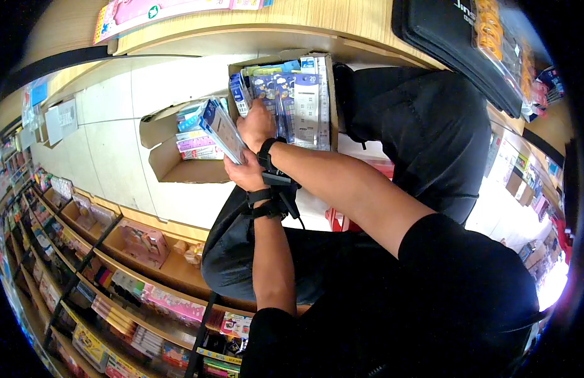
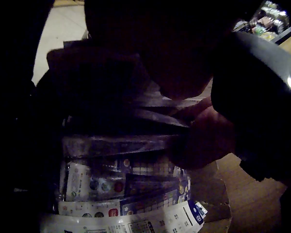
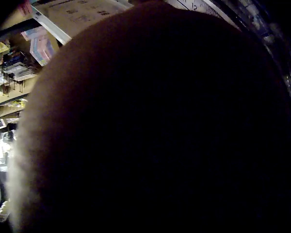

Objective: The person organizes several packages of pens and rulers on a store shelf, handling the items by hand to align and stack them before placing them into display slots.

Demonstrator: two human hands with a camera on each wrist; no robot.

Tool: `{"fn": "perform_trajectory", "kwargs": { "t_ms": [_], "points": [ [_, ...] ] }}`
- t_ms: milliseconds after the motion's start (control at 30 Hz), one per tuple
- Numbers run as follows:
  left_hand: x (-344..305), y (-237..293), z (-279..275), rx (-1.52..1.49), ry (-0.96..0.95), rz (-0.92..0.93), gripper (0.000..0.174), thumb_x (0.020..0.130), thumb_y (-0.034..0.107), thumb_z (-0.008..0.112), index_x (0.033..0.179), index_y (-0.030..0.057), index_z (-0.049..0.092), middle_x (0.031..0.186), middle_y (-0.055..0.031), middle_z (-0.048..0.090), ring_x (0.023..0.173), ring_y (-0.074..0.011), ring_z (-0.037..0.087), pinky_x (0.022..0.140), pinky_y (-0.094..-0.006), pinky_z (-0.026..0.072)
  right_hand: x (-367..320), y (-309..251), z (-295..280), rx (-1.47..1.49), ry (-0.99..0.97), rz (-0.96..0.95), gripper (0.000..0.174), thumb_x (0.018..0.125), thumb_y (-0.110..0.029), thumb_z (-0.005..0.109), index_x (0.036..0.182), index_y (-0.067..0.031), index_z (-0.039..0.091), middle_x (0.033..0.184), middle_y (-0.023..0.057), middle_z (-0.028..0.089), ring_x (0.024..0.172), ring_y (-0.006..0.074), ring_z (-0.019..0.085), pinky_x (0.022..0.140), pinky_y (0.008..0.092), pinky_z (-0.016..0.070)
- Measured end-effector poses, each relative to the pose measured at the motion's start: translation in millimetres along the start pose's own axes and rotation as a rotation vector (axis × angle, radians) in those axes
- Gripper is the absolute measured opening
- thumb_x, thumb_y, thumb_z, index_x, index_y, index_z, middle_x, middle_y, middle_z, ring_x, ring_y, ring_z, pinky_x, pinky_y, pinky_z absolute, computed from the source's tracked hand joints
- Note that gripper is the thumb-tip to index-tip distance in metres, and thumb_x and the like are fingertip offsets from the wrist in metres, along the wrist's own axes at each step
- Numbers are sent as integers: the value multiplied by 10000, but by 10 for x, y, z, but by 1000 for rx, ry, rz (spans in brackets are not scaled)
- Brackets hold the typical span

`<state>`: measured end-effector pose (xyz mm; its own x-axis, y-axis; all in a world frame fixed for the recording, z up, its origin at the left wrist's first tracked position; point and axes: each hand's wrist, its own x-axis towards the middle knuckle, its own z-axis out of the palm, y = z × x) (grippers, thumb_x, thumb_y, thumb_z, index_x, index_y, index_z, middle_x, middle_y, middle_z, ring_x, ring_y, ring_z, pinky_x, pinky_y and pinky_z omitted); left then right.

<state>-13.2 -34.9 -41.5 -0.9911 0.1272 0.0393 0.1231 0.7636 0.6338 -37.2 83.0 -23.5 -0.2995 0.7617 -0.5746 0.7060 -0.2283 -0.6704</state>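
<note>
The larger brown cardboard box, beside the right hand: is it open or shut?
Open: no flap covers the box, and flat blue-and-white packets show inside, near the right hand.

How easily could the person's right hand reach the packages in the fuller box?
Probably yes, easily: the box is open on top, and the right hand is right beside the packages, with no lid in between.
</note>
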Motion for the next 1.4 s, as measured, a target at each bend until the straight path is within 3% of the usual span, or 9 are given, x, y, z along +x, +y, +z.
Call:
{"fn": "perform_trajectory", "kwargs": {
  "t_ms": [300, 400, 567, 633, 833, 933, 1033, 1200, 1400],
  "points": [
    [-13, 100, -40, 27, -15, -28, 487, 751, 193, 666, 1115, -104, 535, 1014, -298, 588, 944, -456, 555, 847, -460, 441, 124, 33, -77, 31, -7, 143, 352, 696, -138, 667, 993, 16, 558, 896, 237, 652, 870, 394, 635, 761, 452, 509],
    [-29, 141, -29, -1, 10, 7, 455, 769, 161, 642, 1112, -117, 532, 1017, -302, 585, 953, -448, 557, 860, -457, 434, 186, 132, -247, 140, -9, 12, 302, 666, -125, 664, 920, 15, 577, 897, 243, 650, 868, 405, 632, 761, 446, 512],
    [-67, 269, -34, -20, 51, 53, 451, 777, 144, 628, 1122, -126, 518, 1000, -311, 599, 934, -453, 589, 811, -436, 462, 390, 424, -645, 377, -198, -256, 310, 631, -93, 674, 909, 33, 624, 833, 173, 682, 756, 282, 667, 700, 362, 514],
    [-91, 307, -35, 93, 123, 153, 458, 772, 136, 626, 1135, -120, 517, 1015, -314, 593, 939, -461, 581, 816, -446, 461, 366, 462, -793, 422, -117, -313, 302, 636, -85, 674, 912, 28, 626, 835, 169, 683, 758, 279, 667, 701, 361, 514],
    [-230, 489, -18, 78, -11, 29, 451, 754, 139, 658, 1152, -25, 524, 1038, -211, 590, 948, -398, 569, 835, -455, 450, -225, -70, -1612, 236, -52, -289, 309, 663, -92, 677, 936, 39, 614, 873, 200, 670, 818, 316, 658, 731, 366, 507],
    [-379, 706, 6, 342, -208, 125, 459, 715, 126, 677, 1139, 39, 525, 1020, -155, 577, 966, -340, 551, 827, -427, 452, -483, -343, -2061, 320, -318, -395, 323, 689, -82, 683, 980, 40, 615, 861, 130, 676, 785, 215, 647, 737, 328, 503],
    [-480, 762, 270, 431, -219, 201, 417, 754, 129, 604, 1149, 65, 485, 1028, -139, 559, 976, -344, 538, 835, -437, 438, -567, -413, -2427, 398, -475, -430, 288, 737, -33, 674, 1010, 40, 616, 888, 77, 678, 805, 143, 635, 729, 286, 506],
    [-723, 864, 568, 546, -231, 165, 414, 812, 170, 527, 1209, 91, 443, 1116, -119, 479, 1006, -291, 476, 835, -417, 380, -740, -579, -2891, 605, -544, -288, 312, 781, 13, 658, 1086, 26, 594, 1009, 81, 658, 871, 158, 634, 782, 288, 504],
    [-766, 860, 517, 404, -320, 193, 765, 704, 386, 704, 1319, 69, 377, 1301, -161, 398, 1150, -326, 415, 931, -457, 358, -784, -572, -3007, 850, -682, -228, 359, 798, 25, 638, 1146, 27, 549, 1066, 113, 638, 914, 204, 639, 823, 330, 514]
  ]
}}
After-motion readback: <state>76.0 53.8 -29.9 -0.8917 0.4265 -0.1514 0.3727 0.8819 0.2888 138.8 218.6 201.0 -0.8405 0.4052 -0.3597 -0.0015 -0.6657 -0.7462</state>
